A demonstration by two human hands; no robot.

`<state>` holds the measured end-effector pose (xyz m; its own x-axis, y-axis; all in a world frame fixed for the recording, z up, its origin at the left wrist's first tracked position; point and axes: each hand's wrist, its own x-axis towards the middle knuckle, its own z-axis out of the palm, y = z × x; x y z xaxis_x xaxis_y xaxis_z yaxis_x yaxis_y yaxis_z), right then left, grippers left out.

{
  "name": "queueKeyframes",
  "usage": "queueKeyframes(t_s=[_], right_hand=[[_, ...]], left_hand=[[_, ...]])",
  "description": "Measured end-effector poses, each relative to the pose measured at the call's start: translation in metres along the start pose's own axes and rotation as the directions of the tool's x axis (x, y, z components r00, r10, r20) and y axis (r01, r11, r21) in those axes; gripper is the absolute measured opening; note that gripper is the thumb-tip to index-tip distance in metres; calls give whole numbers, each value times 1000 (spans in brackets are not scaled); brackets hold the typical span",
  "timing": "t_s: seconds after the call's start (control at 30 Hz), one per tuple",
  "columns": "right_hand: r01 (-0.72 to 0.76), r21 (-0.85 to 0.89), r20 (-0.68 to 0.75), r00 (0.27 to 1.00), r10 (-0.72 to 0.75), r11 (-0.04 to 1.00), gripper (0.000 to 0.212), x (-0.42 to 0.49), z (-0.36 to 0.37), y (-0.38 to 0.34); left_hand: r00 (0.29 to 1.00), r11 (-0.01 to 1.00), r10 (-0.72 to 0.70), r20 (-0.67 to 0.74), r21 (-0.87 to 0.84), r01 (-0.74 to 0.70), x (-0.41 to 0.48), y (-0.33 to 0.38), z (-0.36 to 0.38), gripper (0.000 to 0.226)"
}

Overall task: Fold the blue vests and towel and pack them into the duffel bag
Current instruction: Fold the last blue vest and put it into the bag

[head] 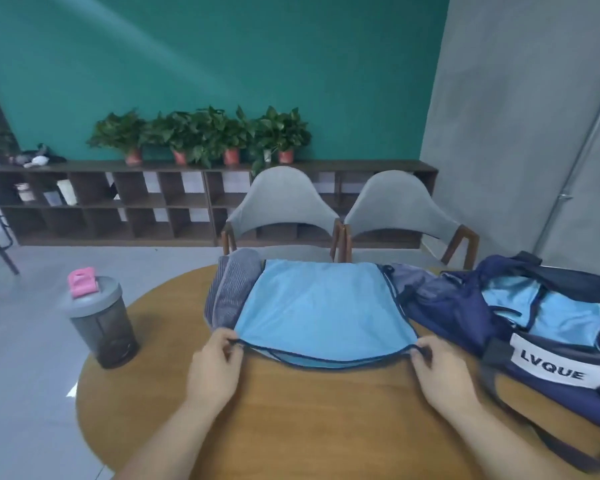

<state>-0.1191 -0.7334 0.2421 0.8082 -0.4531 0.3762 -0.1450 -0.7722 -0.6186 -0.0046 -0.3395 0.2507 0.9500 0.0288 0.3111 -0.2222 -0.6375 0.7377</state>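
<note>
- Both forearms reach in from the near edge. The left hand (212,367) and right hand (442,368) each have fingers and thumb curled in a pinch on one near corner of the light blue mesh vest with dark trim (323,306).
- That vest lies flat on the round wooden table (309,427). Its near hem is stretched left to right between the two hands, and the cloth spreads away from the fingers toward the far edge.
- My judgement is that a fold comes next. It would carry the pinched hem forward, away from the body, over the cloth beyond it, with both hands equally placed.
- A grey ribbed towel (232,292) lies bunched at the vest's far left side, touching or slightly under its edge, and nearer the left hand.
- An open navy duffel bag with a white "LVQUE" label (444,306) sits just to the right of the vest, nearer the right hand. More light blue fabric (548,306), probably another vest, shows inside it.
- A dark grey shaker bottle with a pink cap (101,323) stands at the table's left edge, well apart from the vest.
- Two grey chairs (281,202) stand beyond the table.
</note>
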Motion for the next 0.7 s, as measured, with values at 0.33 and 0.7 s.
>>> queueKeyframes(t_s=[0.33, 0.7], right_hand=[[437, -355, 202, 899, -389, 827, 35, -6, 9, 12], [189, -128, -15, 981, -192, 974, 15, -21, -10, 4]], left_hand=[[860, 728, 457, 225, 461, -507, 2, -27, -7, 32], [870, 802, 489, 69, 357, -479, -11, -26, -10, 22]])
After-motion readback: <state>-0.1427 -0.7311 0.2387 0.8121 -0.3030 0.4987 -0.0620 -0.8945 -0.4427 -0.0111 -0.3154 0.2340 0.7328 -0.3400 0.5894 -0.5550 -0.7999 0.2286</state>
